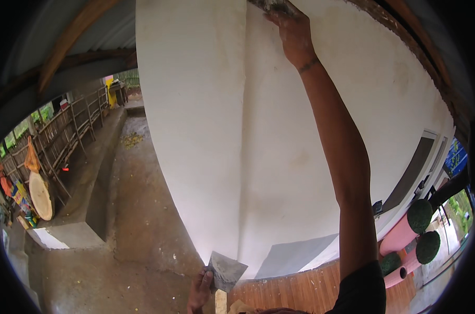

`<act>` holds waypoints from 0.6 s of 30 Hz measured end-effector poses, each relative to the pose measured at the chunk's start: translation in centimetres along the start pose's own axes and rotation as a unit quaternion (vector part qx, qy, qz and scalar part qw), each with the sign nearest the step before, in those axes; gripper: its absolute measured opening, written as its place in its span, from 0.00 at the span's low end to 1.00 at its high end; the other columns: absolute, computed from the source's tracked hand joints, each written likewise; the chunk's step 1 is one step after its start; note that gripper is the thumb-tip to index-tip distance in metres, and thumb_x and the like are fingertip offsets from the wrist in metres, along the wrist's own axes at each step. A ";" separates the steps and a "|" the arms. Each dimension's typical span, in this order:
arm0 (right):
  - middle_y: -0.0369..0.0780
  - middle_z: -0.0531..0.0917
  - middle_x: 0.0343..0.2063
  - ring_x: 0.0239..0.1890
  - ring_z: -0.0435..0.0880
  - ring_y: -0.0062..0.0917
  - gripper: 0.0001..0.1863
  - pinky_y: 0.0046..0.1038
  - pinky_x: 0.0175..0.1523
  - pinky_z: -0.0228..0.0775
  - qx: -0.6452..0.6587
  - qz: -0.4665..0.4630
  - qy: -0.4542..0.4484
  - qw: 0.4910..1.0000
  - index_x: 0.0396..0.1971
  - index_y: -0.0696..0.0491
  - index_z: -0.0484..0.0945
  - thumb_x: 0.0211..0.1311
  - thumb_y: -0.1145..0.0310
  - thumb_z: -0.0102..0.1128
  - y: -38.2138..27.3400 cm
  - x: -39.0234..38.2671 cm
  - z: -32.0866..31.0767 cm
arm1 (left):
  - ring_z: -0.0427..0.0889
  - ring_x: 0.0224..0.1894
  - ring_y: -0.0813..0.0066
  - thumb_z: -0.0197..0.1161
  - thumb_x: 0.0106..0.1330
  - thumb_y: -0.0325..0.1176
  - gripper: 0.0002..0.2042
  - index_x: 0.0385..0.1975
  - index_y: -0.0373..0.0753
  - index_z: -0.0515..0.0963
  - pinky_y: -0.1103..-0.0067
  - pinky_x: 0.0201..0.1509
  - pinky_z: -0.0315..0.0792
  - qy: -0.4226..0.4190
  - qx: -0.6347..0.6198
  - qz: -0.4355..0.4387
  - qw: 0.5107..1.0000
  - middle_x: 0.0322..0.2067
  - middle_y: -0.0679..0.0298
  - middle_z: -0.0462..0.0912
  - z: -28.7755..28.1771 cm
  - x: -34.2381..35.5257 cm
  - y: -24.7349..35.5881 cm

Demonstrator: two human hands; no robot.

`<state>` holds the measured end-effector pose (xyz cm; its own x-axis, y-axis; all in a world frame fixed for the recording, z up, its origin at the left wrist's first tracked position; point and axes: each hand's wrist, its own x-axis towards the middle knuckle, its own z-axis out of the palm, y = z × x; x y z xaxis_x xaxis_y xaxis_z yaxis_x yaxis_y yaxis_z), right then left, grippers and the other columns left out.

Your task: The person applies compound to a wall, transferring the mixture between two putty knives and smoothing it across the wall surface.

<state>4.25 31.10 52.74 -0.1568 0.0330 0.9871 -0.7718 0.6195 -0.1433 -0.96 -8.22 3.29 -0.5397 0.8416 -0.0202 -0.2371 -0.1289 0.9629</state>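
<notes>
While our right hand [295, 39] reaches to the top of the view, its fingers closed on a dark, smeared tool [277, 6] cut off by the upper edge, our left hand [198, 289] sits low, gripping a squarish metal blade [229, 272] streaked with grey, the thumb pressed near its corner. The blade overlaps the foot of the white wall [295, 152] in our view; whether the two touch, we cannot tell. A vertical crease [242, 131] runs down the wall from near the raised tool toward the blade. Past the wall's left edge, a concrete floor [143, 209] gives us a long lane for moving, bordered by a raised ledge [93, 220] and a stick fence [72, 125]. A pale wood slice [40, 196] stands by the ledge's near end. Room looks tighter on our right, where pink cylinders [397, 234] cluster beyond our upper arm, beside a plank floor [284, 293].
</notes>
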 end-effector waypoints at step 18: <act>0.38 0.81 0.45 0.47 0.80 0.23 0.17 0.25 0.58 0.67 -0.171 0.181 0.067 0.966 0.53 0.63 0.74 0.66 0.76 0.49 -3.1 -7.4 3.0 | 0.66 0.20 0.86 0.48 0.77 0.41 0.15 0.42 0.35 0.75 0.84 0.23 0.61 0.001 0.046 0.020 0.999 0.20 0.73 0.70 -0.7 -0.6 0.3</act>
<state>5.95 26.61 45.69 -0.2801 0.3833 0.8801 -0.4286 0.7704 -0.4719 -1.27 -9.17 3.41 -0.5489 0.8357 0.0174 -0.1403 -0.1126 0.9837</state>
